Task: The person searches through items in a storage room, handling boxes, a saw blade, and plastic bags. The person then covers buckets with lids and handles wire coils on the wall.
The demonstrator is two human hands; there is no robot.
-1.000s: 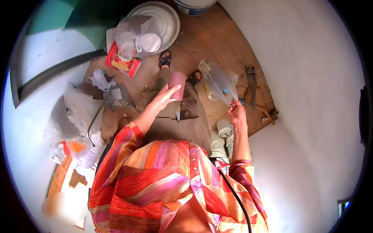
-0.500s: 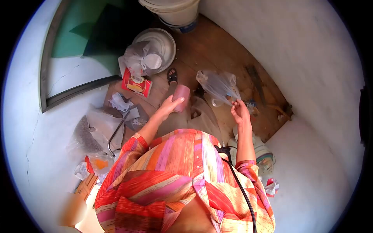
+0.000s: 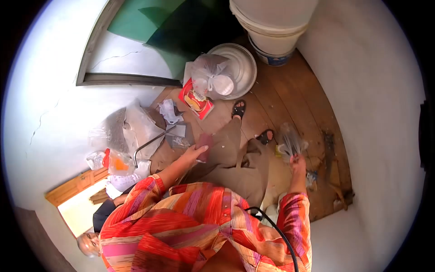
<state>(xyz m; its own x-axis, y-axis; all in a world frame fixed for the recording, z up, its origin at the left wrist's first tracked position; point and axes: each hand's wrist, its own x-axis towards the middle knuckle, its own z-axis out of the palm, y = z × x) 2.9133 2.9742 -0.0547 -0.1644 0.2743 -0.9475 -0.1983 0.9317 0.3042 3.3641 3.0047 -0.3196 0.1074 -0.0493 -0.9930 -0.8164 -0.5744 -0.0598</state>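
Far left of the left hand: one other person (image 3: 90,245), partly in view. Nearer that hand: one clear bag with orange contents (image 3: 120,164); one bent metal rod (image 3: 152,144); one crumpled white bag (image 3: 168,111), beyond the rod. Left hand (image 3: 195,153): partly closed, thumb and fingers gripping one maroon item (image 3: 205,148), held over the trousered legs (image 3: 226,156). Beyond the left hand: one red-and-yellow packet (image 3: 195,100); one tied translucent bag (image 3: 210,77), overlapping one round metal tray (image 3: 245,65). Beyond and between both hands: one white bucket (image 3: 272,38). Right hand (image 3: 297,164): fingers mostly closed, pinching one clear plastic bag (image 3: 291,141), spread outward; exact finger opening blurred.
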